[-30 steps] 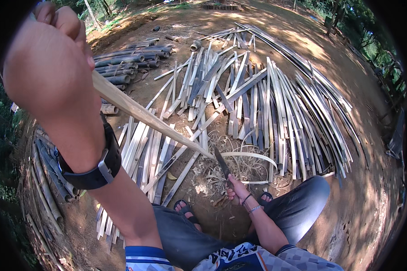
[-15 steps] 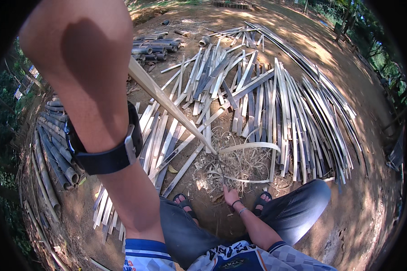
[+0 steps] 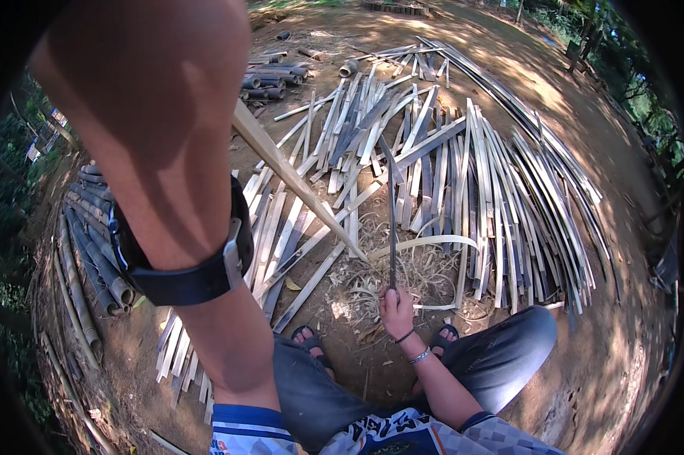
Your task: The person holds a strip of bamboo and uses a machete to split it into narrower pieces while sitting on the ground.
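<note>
Right hand (image 3: 397, 312) grasps a dark metal knife (image 3: 393, 243) pointing forward; a long pale bamboo strip (image 3: 300, 184) slants down rightward from the left hand (image 3: 145, 53), grip hidden.

And here's the pale checked jersey (image 3: 471, 441), blue-and-white cuff on its left sleeve (image 3: 245, 419)! Beyond the jersey, left, a black watchband (image 3: 183, 287) with silvery buckle; right, dark cord (image 3: 405, 336) and metallic bracelet (image 3: 420, 355); nearer it, faded dark trousers (image 3: 501, 360)!

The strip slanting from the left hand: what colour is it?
The strip is pale tan; the head view shows it best.
</note>
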Demonstrator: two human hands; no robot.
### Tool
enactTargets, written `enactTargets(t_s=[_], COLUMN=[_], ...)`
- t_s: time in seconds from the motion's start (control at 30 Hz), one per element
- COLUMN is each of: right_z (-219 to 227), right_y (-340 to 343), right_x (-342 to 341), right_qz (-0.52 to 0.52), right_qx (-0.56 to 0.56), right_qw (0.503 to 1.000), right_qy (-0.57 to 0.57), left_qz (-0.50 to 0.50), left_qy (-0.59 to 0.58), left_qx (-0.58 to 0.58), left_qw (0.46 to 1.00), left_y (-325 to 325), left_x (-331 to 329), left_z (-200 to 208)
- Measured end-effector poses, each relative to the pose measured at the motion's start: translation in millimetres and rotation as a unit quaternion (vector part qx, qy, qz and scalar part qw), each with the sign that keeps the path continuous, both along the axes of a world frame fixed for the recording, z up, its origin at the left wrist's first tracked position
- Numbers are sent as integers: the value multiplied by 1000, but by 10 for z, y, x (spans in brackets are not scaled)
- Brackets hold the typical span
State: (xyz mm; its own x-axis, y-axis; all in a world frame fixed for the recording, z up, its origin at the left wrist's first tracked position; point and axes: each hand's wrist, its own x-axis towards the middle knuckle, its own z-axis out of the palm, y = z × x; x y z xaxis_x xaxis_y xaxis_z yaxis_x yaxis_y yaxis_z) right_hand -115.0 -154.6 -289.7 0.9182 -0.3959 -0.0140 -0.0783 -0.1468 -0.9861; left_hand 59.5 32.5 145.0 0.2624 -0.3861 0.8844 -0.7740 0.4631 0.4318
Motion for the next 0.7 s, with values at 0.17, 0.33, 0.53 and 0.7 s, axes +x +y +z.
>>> enactTargets(t_s=[0.17,0.33,0.53,0.7], right_z=[-2155,-118,430,-1603], right_y=[-787,-16,-9,-569], right_x=[-686,76,112,-310], right_qz=[-72,26,21,-50], right_qx=[-201,115,110,-96], right_qw=[941,980,994,936], right_qy=[262,162,-10,335], left_qz=[-67,-4,-3,-40], left_qy=[6,-10,-7,-5], left_qx=[-50,0,5,-26], left_qw=[996,1000,1000,999], left_y=[-415,52,29,-255], left_x=[301,102,90,267], left_z=[-24,172,108,78])
